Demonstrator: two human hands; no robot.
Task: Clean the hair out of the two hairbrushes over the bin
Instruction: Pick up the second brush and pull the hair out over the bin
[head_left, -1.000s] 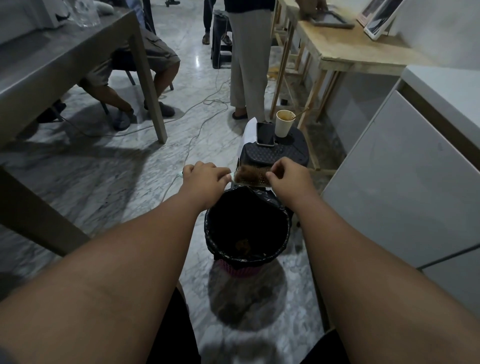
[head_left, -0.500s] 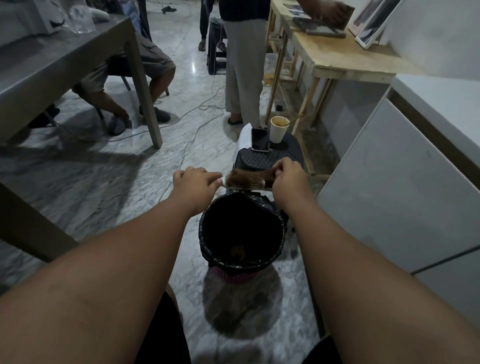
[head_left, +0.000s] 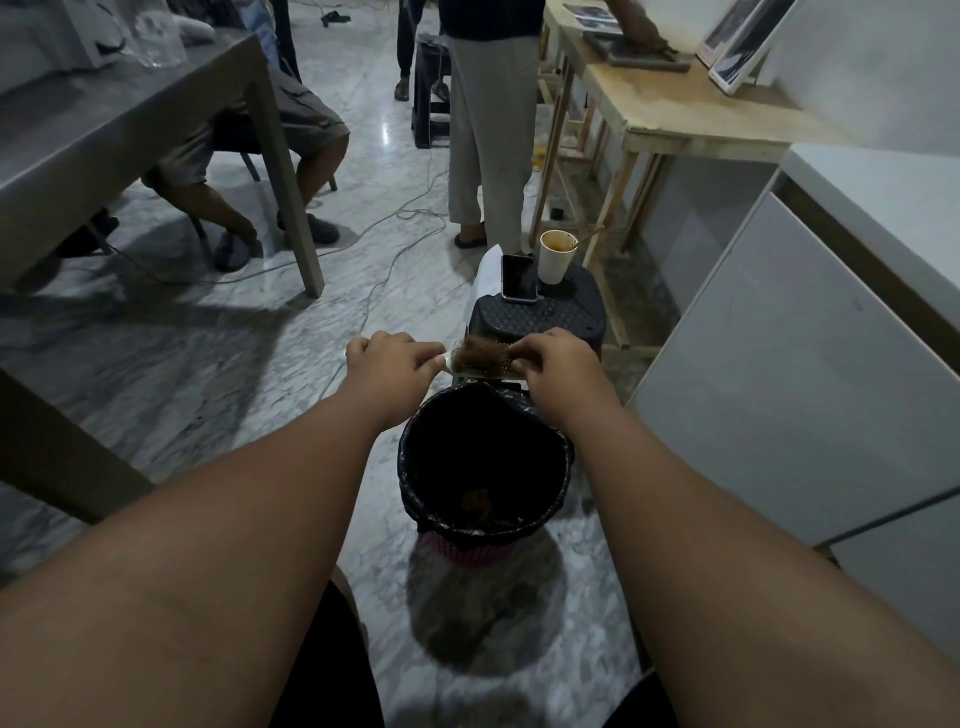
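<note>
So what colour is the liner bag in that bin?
Black, in the head view; the bin liner covers the bin's rim.

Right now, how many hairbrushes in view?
1. The hairbrush, matted with brown hair, is held between the left hand and right hand above the bin. A second one isn't visible.

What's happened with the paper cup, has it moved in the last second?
No. The paper cup still stands right of the phone on the black stool.

One hairbrush (head_left: 483, 359) — one bin (head_left: 485, 462).
</note>
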